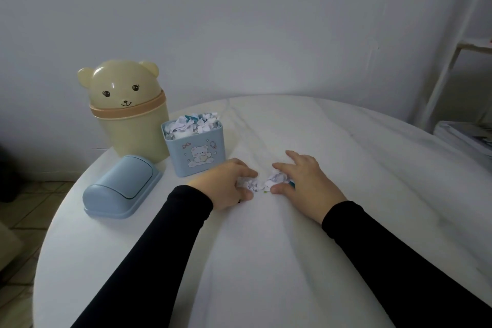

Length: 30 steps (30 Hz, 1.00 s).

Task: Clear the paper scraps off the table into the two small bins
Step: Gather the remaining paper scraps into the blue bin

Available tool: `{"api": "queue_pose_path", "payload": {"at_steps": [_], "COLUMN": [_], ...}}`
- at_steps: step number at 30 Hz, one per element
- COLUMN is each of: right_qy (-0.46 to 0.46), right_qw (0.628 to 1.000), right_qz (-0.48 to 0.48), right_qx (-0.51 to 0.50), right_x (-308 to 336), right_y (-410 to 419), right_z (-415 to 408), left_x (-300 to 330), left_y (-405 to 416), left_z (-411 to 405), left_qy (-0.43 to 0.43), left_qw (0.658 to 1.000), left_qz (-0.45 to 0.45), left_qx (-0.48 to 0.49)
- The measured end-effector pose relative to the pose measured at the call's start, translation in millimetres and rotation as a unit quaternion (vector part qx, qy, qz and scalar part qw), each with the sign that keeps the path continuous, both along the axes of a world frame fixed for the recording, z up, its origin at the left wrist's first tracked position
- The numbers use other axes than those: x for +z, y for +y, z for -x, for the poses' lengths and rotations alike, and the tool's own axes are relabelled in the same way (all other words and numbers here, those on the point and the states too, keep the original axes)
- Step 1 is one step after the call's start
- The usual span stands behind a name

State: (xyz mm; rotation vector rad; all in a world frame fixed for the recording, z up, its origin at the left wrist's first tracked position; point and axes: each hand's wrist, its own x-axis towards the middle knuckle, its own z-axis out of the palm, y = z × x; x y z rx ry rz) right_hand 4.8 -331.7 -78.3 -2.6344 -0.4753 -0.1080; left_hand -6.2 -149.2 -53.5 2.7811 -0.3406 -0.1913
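Head view: near the middle of the white table [332,261], paper scraps [263,184] are pinched in the curled fingers of the left hand [226,184] and right hand [306,184], just right of the full blue bin [197,152].

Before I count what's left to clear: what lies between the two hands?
In the head view, a small heap of paper scraps lies between the left hand and right hand, both curled around it on the table.
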Motion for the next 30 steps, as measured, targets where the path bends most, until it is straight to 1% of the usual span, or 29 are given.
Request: {"api": "queue_pose_path", "payload": {"at_steps": [3,10,17,20,27,30], "right_qy": [0.026,0.016,-0.006,-0.022,-0.012,-0.039], "right_qw": [0.999,0.998,0.999,0.999,0.999,0.996], "right_qz": [-0.033,-0.045,-0.046,-0.048,-0.050,-0.075], "right_qx": [0.012,0.042,-0.008,-0.007,0.001,-0.006], "right_x": [-1,3,-2,-3,0,0], "right_y": [2,7,12,12,11,9], "right_z": [-2,-1,-2,-1,-3,-2], "left_x": [-3,-6,-9,-6,-8,-9], "left_y": [-7,-20,-26,-27,-23,-18], "left_z": [0,-2,-4,-3,-3,-2], "left_qy": [-0.022,-0.086,-0.111,-0.113,-0.114,-0.123], "left_qw": [1.000,0.996,0.993,0.993,0.989,0.984], "left_qz": [0.013,0.012,0.024,0.034,0.071,0.102], "left_qx": [-0.006,-0.021,0.025,0.028,0.058,0.084]}}
